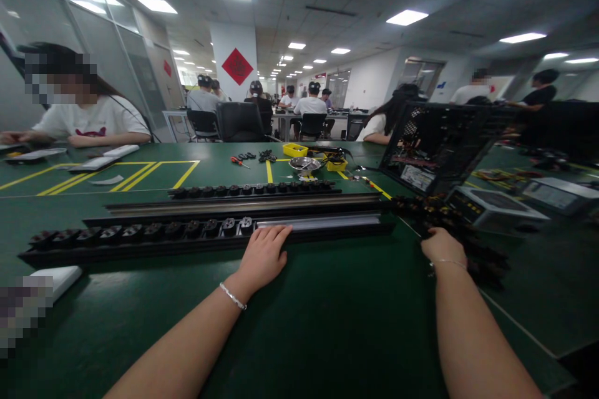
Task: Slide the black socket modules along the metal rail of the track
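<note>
Fingers [276,235] of my left hand [262,257] rest flat on the socket strip [206,232]; at 3 o'clock, my right hand [442,246] grips a dark socket bundle [482,262] on the counter [327,324].

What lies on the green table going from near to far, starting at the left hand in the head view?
Left hand → near socket strip → long metal rail → far socket strip → metal bowl → yellow tray.

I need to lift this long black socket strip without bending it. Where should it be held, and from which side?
Probably near the middle and toward one end, from the near long edge. The socket strip lies flat and lengthwise across the green table, its near edge unobstructed. The left hand already rests there; the right hand is off its right end, at a pile of black parts.
</note>
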The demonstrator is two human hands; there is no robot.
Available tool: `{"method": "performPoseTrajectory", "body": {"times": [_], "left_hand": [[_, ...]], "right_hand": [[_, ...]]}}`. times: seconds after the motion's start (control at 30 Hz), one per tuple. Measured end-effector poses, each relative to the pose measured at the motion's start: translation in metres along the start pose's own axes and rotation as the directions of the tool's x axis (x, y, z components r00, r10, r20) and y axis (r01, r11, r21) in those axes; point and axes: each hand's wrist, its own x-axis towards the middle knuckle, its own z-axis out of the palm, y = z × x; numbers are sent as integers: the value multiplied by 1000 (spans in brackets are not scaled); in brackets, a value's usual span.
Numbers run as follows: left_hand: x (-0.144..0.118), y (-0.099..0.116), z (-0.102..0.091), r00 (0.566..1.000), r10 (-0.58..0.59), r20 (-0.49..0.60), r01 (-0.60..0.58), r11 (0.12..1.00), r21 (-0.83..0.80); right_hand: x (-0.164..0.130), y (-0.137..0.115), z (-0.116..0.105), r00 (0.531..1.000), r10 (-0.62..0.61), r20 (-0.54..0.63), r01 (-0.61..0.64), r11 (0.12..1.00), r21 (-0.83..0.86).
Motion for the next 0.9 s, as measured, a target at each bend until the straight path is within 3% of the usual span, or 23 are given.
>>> {"method": "performPoseTrajectory", "body": {"times": [0.27, 0.63, 0.9], "left_hand": [[-1, -1, 1, 1000, 5, -9, -5, 1000, -12], [-1, -1, 0, 1000, 7, -6, -7, 1000, -16], [-1, -1, 2, 1000, 0, -8, 0, 1000, 7]], "right_hand": [[-6, -4, -13, 996, 84, -17, -85, 995, -58], [-1, 13, -11, 996, 19, -82, -25, 997, -73], [-10, 2, -8, 996, -65, -65, 52, 981, -187]]}}
